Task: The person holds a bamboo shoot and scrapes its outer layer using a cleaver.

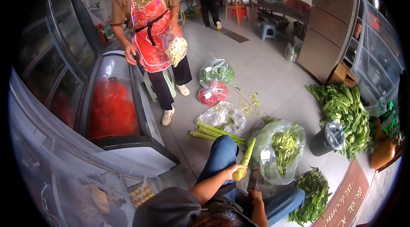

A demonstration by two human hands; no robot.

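Observation:
My left hand (235,171) is wrapped round the thick end of a pale green celtuce stem (247,155), which points up and away from me. Close by on the right, my right hand (255,196) is closed on the handle of a knife (253,179); its blade is partly in shadow below the stem. More celtuce stems (210,131) lie on the floor beyond my knee. A clear plastic bag (261,155) holding leafy trimmings (285,146) spreads open in front of my legs. A heap of long green leaves (311,195) sits by my right knee.
A person in a red apron (150,35) stands ahead, holding a bag of pale pieces (176,51). Bagged vegetables (217,72) and a red bag (212,93) lie on the floor. A grey bin (322,142) and leafy greens (341,109) are right; a chest freezer (114,107) is left.

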